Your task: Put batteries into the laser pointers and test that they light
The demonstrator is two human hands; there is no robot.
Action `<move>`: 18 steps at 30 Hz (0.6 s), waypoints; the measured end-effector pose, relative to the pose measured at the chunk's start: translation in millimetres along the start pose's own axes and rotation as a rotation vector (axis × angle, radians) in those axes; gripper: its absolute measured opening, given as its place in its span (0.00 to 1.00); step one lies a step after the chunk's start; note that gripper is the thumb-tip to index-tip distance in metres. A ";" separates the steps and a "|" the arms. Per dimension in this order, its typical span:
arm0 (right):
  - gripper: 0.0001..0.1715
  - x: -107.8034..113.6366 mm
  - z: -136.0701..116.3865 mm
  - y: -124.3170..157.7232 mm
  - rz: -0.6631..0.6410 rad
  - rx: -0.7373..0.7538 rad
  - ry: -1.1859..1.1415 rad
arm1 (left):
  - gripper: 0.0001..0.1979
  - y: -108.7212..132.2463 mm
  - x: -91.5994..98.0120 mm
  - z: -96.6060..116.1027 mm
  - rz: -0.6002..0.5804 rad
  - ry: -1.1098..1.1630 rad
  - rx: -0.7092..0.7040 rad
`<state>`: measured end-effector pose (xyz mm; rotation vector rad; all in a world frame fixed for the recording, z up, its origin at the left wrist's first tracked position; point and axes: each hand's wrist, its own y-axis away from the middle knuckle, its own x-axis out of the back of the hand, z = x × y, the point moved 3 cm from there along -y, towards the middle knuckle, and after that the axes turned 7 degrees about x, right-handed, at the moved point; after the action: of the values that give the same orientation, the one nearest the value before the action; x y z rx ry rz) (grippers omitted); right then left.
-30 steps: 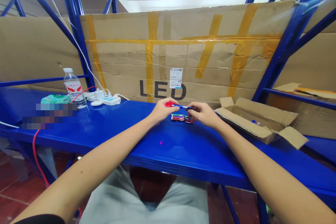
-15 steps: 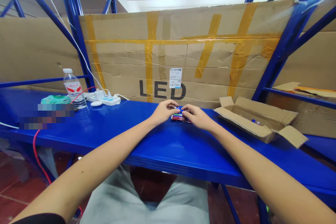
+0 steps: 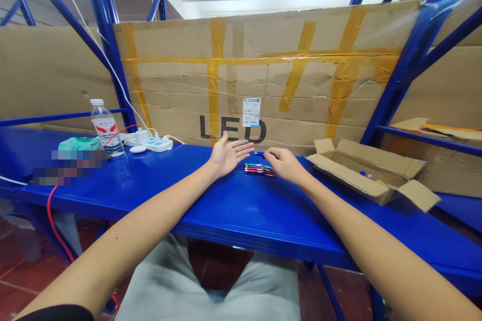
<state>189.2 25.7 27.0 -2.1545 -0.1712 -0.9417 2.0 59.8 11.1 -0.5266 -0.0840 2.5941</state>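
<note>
A small row of coloured pens [image 3: 259, 169] lies on the blue shelf [image 3: 211, 195] in front of me. My left hand [image 3: 228, 153] hovers just left of the row, palm up and fingers spread, holding nothing. My right hand [image 3: 285, 163] rests at the right end of the row and pinches a blue pen [image 3: 259, 153] by its far end, the pen pointing left above the others.
An open cardboard box [image 3: 371, 173] with a few pens inside sits to the right. A taped cardboard sheet marked LED [image 3: 263, 75] stands behind. At the left are a water bottle [image 3: 106, 126], a power strip [image 3: 158, 144] and a red cable [image 3: 52, 210].
The red light seen at my left hand a second ago is gone. My left hand has let go of the blue pen and opened palm up; my right hand still holds it.
</note>
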 end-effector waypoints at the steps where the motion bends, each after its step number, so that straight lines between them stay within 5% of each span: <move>1: 0.18 1.4 1.7 -0.4 0.001 -0.006 0.039 | 0.37 0.0 0.6 0.0 -0.016 0.005 0.004; 18: 0.15 7.6 4.5 1.4 0.030 -0.050 0.089 | 0.40 1.2 -1.2 1.7 -0.052 -0.028 -0.010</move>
<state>197.8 26.5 29.3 -2.1501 -0.0718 -1.0324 1.9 58.3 12.9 -0.4848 -0.1186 2.5519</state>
